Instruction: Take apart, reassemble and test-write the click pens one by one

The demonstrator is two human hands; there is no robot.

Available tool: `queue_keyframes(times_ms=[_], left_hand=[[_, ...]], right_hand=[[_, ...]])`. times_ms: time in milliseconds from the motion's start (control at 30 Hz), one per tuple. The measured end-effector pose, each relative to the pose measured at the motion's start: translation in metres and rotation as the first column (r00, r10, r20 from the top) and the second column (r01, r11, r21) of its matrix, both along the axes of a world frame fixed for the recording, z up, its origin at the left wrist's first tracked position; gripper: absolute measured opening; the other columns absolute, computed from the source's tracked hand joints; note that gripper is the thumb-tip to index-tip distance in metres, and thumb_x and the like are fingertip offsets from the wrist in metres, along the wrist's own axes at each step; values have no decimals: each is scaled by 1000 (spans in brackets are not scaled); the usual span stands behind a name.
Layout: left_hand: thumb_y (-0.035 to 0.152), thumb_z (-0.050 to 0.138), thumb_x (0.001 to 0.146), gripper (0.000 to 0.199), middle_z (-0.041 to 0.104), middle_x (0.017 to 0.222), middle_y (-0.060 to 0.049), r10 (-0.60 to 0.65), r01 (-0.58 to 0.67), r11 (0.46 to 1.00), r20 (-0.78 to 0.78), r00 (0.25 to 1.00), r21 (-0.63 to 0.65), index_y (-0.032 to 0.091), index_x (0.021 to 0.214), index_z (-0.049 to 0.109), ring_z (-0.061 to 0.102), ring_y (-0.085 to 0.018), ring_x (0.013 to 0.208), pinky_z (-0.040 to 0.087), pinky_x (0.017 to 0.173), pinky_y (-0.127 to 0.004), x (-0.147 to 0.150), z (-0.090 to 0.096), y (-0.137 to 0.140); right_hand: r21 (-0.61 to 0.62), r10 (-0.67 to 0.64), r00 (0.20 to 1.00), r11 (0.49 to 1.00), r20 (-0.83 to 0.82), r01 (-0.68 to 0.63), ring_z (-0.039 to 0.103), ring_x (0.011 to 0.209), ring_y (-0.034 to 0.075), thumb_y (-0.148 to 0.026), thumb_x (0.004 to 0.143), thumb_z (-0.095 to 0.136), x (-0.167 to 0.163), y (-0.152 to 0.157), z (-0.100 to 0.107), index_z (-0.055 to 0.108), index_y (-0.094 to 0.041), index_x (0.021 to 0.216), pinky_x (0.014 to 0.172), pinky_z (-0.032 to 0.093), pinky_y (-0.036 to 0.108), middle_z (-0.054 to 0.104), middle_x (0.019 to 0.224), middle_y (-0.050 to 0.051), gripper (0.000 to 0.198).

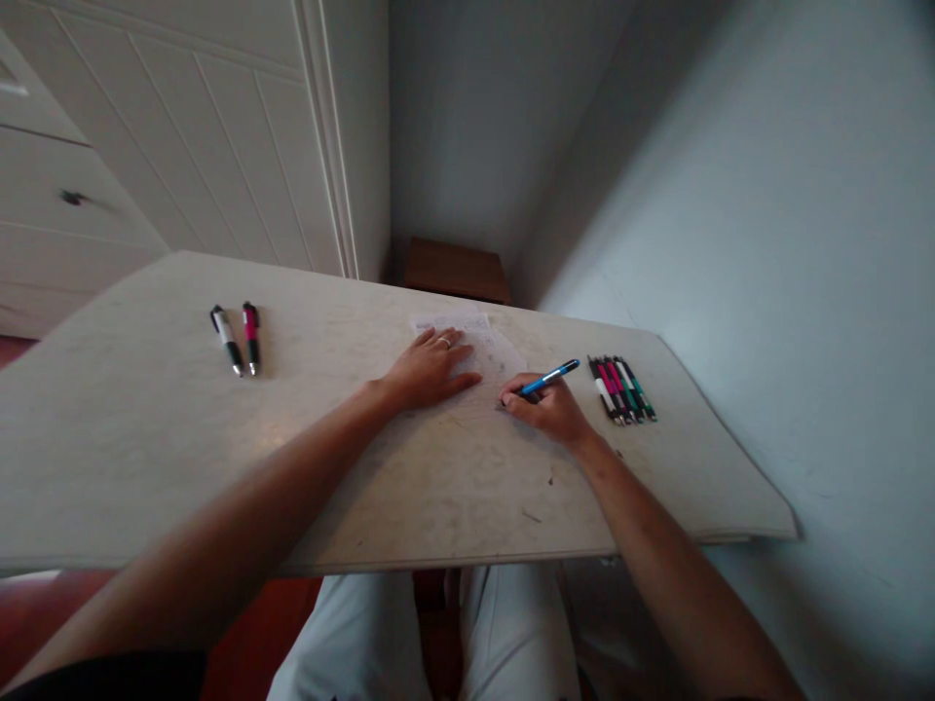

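Observation:
A sheet of paper [497, 350] with faint writing lies on the pale table. My left hand [430, 370] rests flat on its left part, fingers spread, a ring on one finger. In my right hand [551, 411] is a blue pen [541, 381], held in a writing grip and tilted, its back end pointing up to the right. The pen's tip is down at the paper's right side; whether it touches is too small to tell. To the right of that hand lies a row of several pens [622, 389] in pink, white, green and black.
On the table's [328, 331] left side lie a white pen [226, 339] and a pink pen [250, 337], side by side. A white panelled cabinet [219, 136] stands beyond. The grey wall [804, 292] borders the right, and a brown wooden box-like piece [457, 270] sits behind the far edge.

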State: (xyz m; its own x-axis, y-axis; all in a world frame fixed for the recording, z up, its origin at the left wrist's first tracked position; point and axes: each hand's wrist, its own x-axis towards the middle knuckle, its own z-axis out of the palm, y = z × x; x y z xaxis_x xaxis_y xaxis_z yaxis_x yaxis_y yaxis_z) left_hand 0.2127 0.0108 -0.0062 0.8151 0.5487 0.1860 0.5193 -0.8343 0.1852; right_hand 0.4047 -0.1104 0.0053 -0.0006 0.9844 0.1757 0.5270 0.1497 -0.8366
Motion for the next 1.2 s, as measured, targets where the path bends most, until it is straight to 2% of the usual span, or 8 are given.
queue_keyframes(times_ms=[333,700,867,1067,1200], left_hand=[[59,39,92,62,44,147,-14,6,-6,1000,0,1000,-13,16,135,51,36,-26,138,21,116,-40,0,2,-1],[58,39,92,59,45,147,-11,3,-3,1000,11,1000,-19,19,134,51,37,-25,138,20,116,-40,0,3,-1],[57,40,92,60,43,148,-14,6,-6,1000,6,1000,-31,16,134,52,36,-26,138,20,116,-39,0,2,-1],[57,39,93,61,42,148,-15,-5,5,999,3,1000,-35,14,135,51,36,-26,138,19,116,-40,0,3,-1],[58,39,92,61,43,148,-13,0,0,999,4,1000,-33,16,134,51,35,-25,139,19,116,-40,0,2,-1]], right_hand=[[34,-32,999,999,18,31,55,61,14,-34,76,62,-1,1,0,70,-16,75,56,43,25,67,69,3,19],[39,-5,1000,999,-6,5,56,61,14,-30,74,63,-1,1,2,69,-17,70,57,44,26,67,67,3,14],[23,33,999,999,-24,-33,56,58,14,-28,74,64,2,0,1,69,-17,70,55,43,25,67,67,3,14],[78,-15,1000,997,-20,16,60,66,16,-29,76,63,3,1,0,70,-17,71,63,46,27,69,71,4,14],[49,28,999,998,-23,-27,57,60,14,-29,75,64,1,0,1,69,-17,70,57,45,26,68,68,3,14]])
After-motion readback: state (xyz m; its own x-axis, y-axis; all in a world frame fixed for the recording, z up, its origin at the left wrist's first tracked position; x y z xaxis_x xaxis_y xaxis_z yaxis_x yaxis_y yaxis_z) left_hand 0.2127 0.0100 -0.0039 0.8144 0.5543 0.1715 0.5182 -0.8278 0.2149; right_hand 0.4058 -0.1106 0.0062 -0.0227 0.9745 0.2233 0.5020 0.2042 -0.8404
